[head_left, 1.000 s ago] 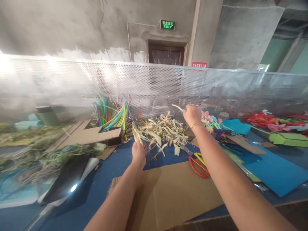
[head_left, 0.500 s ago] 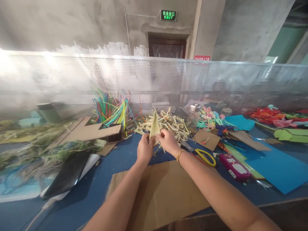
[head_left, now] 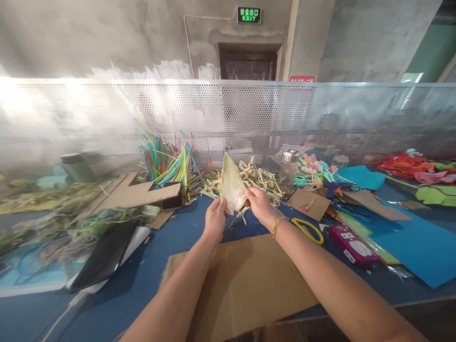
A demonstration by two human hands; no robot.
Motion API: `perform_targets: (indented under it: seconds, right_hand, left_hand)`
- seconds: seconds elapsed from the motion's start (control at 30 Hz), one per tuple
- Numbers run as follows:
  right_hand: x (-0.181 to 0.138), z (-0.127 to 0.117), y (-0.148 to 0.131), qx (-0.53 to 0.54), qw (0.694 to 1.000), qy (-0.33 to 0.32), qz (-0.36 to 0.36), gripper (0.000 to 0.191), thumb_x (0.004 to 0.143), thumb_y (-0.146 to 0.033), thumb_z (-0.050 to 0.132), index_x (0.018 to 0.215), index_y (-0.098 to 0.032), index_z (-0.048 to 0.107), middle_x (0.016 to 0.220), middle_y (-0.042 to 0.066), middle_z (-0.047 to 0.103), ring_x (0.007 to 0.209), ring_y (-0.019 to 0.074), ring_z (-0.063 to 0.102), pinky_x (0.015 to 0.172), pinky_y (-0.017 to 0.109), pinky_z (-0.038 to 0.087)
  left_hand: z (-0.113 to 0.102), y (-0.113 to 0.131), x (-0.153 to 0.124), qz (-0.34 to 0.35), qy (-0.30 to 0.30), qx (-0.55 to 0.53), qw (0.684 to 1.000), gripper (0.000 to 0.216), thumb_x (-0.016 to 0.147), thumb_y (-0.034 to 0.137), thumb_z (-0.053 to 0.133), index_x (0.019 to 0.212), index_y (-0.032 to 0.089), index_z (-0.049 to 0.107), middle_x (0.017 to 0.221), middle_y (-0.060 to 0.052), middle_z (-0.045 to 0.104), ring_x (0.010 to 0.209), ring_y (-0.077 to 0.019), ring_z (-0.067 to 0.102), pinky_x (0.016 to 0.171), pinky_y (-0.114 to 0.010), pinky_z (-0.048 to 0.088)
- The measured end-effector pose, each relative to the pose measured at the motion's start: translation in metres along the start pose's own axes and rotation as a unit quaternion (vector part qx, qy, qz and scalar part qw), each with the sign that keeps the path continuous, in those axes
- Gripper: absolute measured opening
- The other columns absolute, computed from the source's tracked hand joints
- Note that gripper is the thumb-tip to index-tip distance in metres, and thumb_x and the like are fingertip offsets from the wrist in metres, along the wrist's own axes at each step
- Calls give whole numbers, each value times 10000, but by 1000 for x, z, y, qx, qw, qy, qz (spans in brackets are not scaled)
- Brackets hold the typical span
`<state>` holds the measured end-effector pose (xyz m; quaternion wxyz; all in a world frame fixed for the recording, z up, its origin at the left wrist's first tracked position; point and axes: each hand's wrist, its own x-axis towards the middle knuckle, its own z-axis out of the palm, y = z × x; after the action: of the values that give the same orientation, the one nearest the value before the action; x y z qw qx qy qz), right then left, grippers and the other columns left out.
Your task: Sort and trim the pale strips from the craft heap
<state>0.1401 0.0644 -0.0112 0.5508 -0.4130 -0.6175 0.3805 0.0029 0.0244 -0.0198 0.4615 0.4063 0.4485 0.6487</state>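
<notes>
A pale yellow-green corn husk [head_left: 233, 187], pointed at the top and broad at the bottom, is stretched between my two hands. My left hand [head_left: 215, 218] pinches its lower left edge between thumb and fingers. On the opposite edge, my right hand [head_left: 261, 205] has a similar pinch, with a gold bracelet on that wrist. The husk is held up above the blue table, its whitish lower part spread and facing me. Just behind it lies a heap of dry husk strips [head_left: 265, 183]. Below my hands is a flat sheet of brown cardboard [head_left: 245, 285].
On the right are yellow-handled scissors [head_left: 308, 231], a purple box [head_left: 352, 247], blue sheets [head_left: 416, 242] and a glass bottle [head_left: 289, 166]. Leftward lie cut cardboard [head_left: 131, 194], colourful pipe cleaners [head_left: 167, 161], a black sheet [head_left: 103, 256] and tangled green fibres [head_left: 71, 228]. A perforated metal screen [head_left: 199, 109] stands behind.
My hands have moved apart, and the husk between them has gone from narrow and folded to spread wide. My right hand has shifted slightly to the right.
</notes>
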Motion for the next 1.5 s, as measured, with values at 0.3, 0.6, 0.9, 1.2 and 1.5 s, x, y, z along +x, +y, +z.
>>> perform_targets:
  seconds: [0.3, 0.6, 0.9, 1.2, 1.5]
  right_hand:
    - [2, -7, 0, -98, 994, 31, -29, 310, 816, -449, 497, 769, -175, 632, 618, 13, 608, 542, 148, 568, 521, 238, 424]
    - [6, -21, -5, -178, 981, 69, -36, 342, 791, -467, 512, 769, -166, 674, 574, 27, 618, 525, 169, 543, 491, 254, 381]
    - [43, -75, -27, -411, 883, 211, -77, 307, 829, -358, 475, 862, -161, 709, 839, 129, 718, 766, 252, 626, 681, 335, 435]
    - [68, -13, -44, -563, 785, 54, -254, 356, 879, -321, 482, 1137, -145, 652, 1115, 160, 635, 1041, 255, 538, 941, 368, 384]
    - [81, 99, -5, -669, 615, -347, -230, 523, 675, -319, 691, 1197, -312, 655, 1535, 55, 280, 1369, 440, 176, 1069, 652, 88]
  left_hand:
    - [-14, -1, 3, 104, 38, 293, 950, 241, 802, 329, 580, 601, 201, 551, 576, -1, 563, 562, -145, 471, 559, -234, 288]
    - [-10, 15, -8, 78, 21, 371, 925, 234, 859, 257, 484, 651, 232, 586, 694, -24, 681, 674, -187, 571, 581, -256, 275]
    - [0, 18, -21, 130, -50, 378, 915, 283, 873, 334, 473, 648, 221, 604, 650, -17, 678, 604, -158, 564, 566, -264, 313]
    - [23, 0, -43, 210, -347, 425, 809, 164, 805, 237, 545, 816, 235, 709, 788, -28, 729, 696, -168, 628, 610, -241, 392]
    - [25, -10, -47, 204, -389, 418, 795, 184, 806, 278, 580, 893, 226, 733, 911, -55, 745, 826, -204, 658, 684, -254, 450]
